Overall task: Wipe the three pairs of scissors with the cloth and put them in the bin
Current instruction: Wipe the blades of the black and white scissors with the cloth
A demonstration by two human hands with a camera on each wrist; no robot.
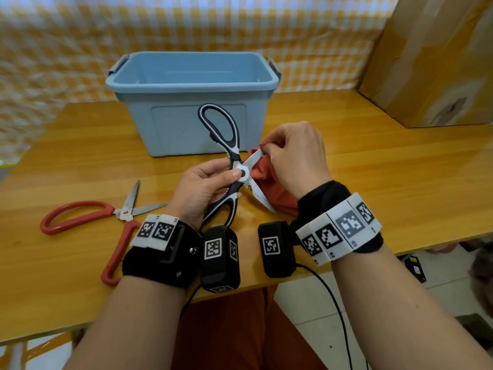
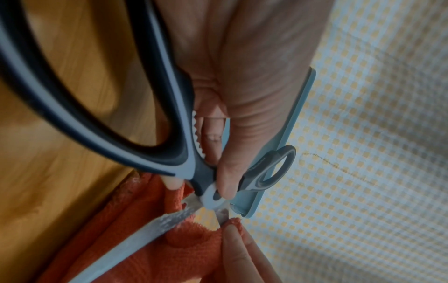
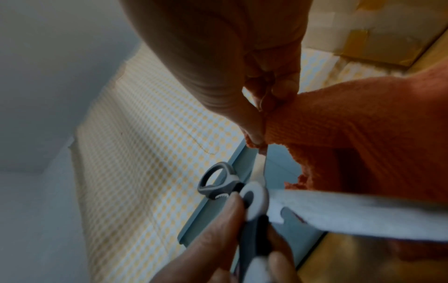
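My left hand point(image 1: 229, 180) grips black-and-white kitchen scissors point(image 1: 221, 129) at the pivot, holding them spread wide above the table. The thumb point(image 2: 225, 181) presses on the white pivot disc. My right hand point(image 1: 266, 152) pinches an orange cloth point(image 1: 269, 182) round the tip of the upper blade point(image 1: 253, 160). In the right wrist view the cloth point(image 3: 363, 134) hangs from that pinch, and the other blade point(image 3: 363, 218) crosses below it. Red-handled scissors point(image 1: 88, 214) lie spread on the table to the left. The blue bin point(image 1: 192, 84) stands just behind the hands; the visible part of its inside holds nothing.
The wooden table point(image 1: 373, 169) has its front edge close under my wrists. A large cardboard box point(image 1: 440, 62) stands at the back right. A yellow checked sheet point(image 1: 53, 49) hangs behind the bin.
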